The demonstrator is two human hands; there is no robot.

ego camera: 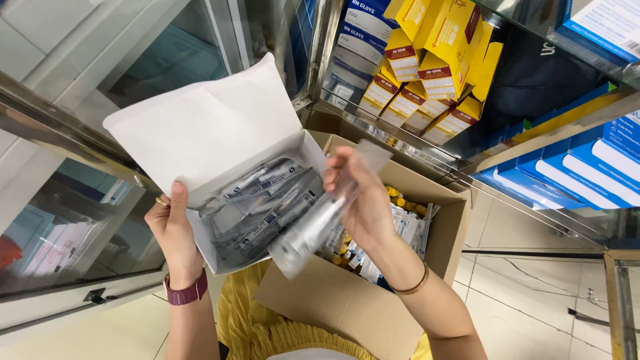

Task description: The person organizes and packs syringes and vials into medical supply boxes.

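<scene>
Head camera shows the left hand gripping the open white carton by its near-left edge while the right hand pinches a plastic-wrapped syringe just above it, best slid in lengthwise alongside the packets already inside.

A white box with its lid flipped open is held at its near edge by the left hand, thumb laid along the rim. Clear-wrapped syringes are packed inside it. One wrapped syringe packet is gripped in the right hand, tilted over the box's corner. Beneath, an open cardboard carton is seen, partly filled with small packets. Yellow boxes are stacked on a glass shelf above, with blue boxes just beside.
</scene>
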